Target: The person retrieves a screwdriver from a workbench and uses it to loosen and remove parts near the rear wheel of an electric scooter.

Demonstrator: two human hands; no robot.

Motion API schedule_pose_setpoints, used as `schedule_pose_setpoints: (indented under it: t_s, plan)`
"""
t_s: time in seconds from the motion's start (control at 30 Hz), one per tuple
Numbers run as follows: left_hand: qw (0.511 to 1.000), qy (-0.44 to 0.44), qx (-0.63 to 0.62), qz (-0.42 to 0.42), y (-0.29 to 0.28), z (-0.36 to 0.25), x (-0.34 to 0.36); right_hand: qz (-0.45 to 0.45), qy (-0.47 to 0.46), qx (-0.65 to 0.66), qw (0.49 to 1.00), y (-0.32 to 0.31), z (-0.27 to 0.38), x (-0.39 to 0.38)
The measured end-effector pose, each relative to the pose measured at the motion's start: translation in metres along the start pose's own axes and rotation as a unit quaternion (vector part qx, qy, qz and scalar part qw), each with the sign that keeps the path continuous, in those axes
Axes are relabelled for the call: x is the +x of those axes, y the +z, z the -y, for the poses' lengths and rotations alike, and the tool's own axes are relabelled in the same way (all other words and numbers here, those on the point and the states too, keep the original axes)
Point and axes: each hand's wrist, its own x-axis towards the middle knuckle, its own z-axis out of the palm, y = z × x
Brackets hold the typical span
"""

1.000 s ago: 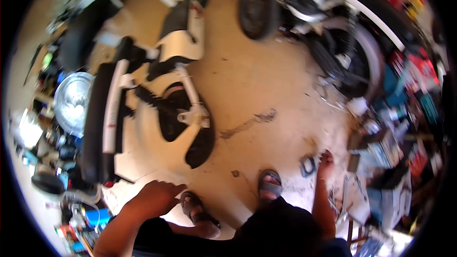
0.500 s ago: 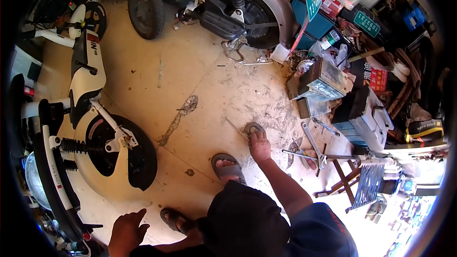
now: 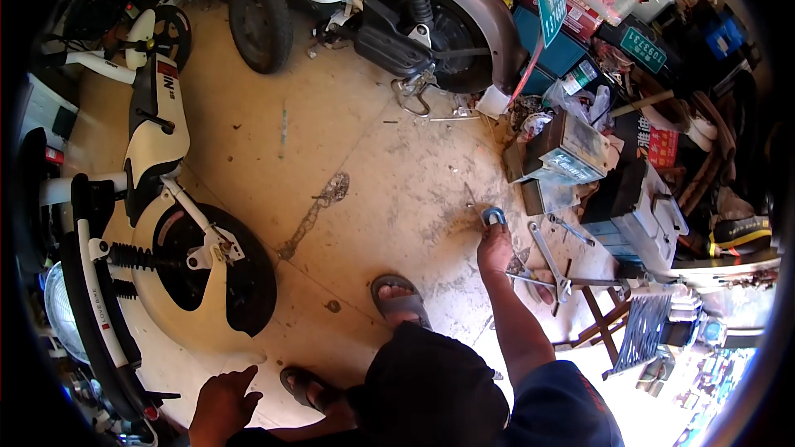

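Observation:
My right hand (image 3: 495,250) is stretched out low over the floor, its fingers closed on a small round, ring-like piece (image 3: 493,216) with a bluish-grey sheen. A thin light rod (image 3: 471,195) shows beside it; whether it belongs to the same thing I cannot tell. To the right of this hand lie a large wrench (image 3: 546,257) and a smaller wrench (image 3: 571,230). My left hand (image 3: 222,404) hangs empty at the lower left, thumb and index finger apart, near the white scooter's rear wheel (image 3: 252,281).
A white scooter (image 3: 157,132) stands along the left. At the back is another scooter with a grey rear fender (image 3: 489,8). Batteries (image 3: 571,145), boxes and clutter pile up on the right, with a folding stool (image 3: 633,327) below them. My sandalled foot (image 3: 397,294) rests mid-floor.
My right hand has moved to the right and slightly away from me with the round piece, closer to the wrenches. The left hand stays nearly where it was.

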Motion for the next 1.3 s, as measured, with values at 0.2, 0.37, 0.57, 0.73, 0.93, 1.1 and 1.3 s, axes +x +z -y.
schedule_pose_setpoints:
  t_s: [0.2, 0.37, 0.57, 0.73, 0.93, 1.1, 1.3]
  plan:
    - [1.0, -0.002, 0.006, 0.008, 0.0, -0.001, 0.0, -0.028, 0.05, -0.044, 0.997, 0.005, -0.006, 0.03]
    - [1.0, -0.009, 0.008, 0.004, 0.0, 0.002, -0.001, -0.03, -0.012, -0.08, 0.996, 0.001, 0.009, 0.05]
    - [1.0, -0.004, 0.006, 0.019, -0.001, -0.002, 0.006, 0.024, -0.169, 0.019, 0.985, 0.02, 0.054, 0.099]
    - [1.0, -0.003, 0.011, 0.016, 0.001, 0.001, 0.008, 0.05, -0.28, 0.053, 0.957, 0.068, 0.07, 0.14]
    - [0.999, -0.03, 0.022, 0.027, 0.0, 0.002, 0.003, 0.115, -0.33, 0.041, 0.936, 0.064, 0.04, 0.11]
    - [1.0, -0.003, -0.016, -0.005, 0.012, 0.017, -0.006, 0.173, -0.268, -0.026, 0.947, 0.015, -0.029, 0.071]
    - [1.0, 0.001, 0.0, -0.005, 0.006, 0.003, -0.004, 0.003, -0.144, 0.041, 0.989, -0.045, -0.039, 0.042]
